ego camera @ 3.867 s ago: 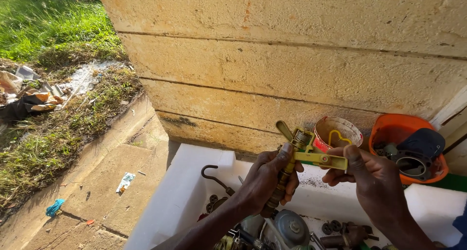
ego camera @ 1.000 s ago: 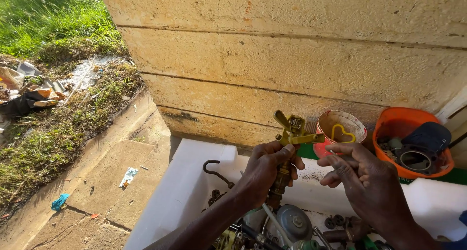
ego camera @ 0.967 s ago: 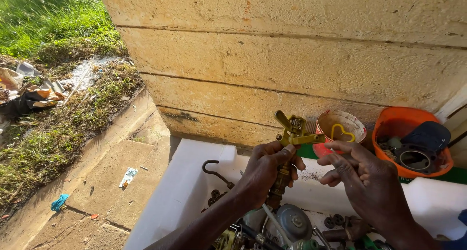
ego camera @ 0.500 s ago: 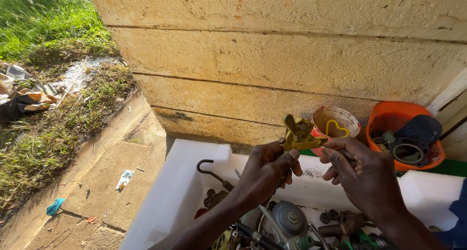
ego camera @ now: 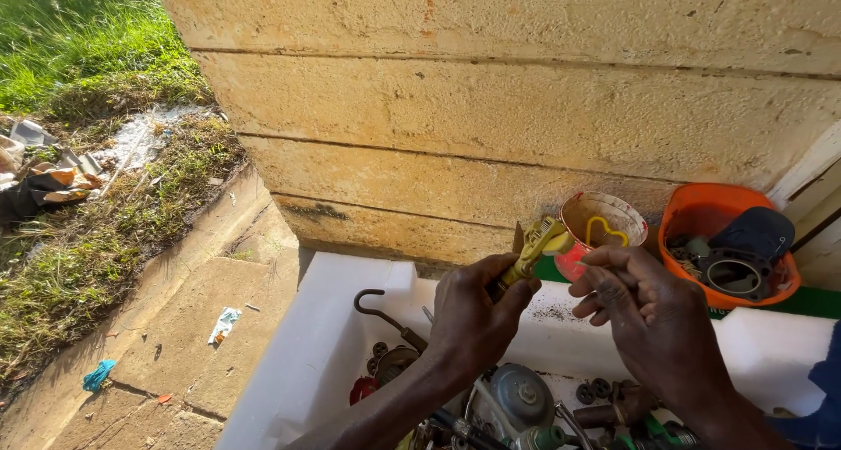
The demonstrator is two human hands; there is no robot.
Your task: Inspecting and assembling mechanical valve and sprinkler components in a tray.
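— Holding anything, those two hands?

— Yes. The left hand [ego camera: 473, 314] is clenched around the dark lower end of a yellow metal part [ego camera: 536, 250], keeping it raised over the white tray [ego camera: 307, 354], in front of the block wall [ego camera: 491, 117]. The right hand [ego camera: 644, 318] sits just beside the part's top with fingers curled; whether it pinches something small, I cannot tell.

— How would that part handle?

— Stiff and fairly heavy for its size, I'd judge, being metal, and perhaps greasy. The lower shaft, where the fist already wraps it, looks the surest place to hold.

— And the count around it?

— One yellow part. One red cup [ego camera: 600, 231] with a yellow hook on its rim. One orange bowl [ego camera: 701, 218] holding a dark ring and a cap. One black hook [ego camera: 378, 308] lying in the tray, plus a jumble of metal pieces too mixed to count.
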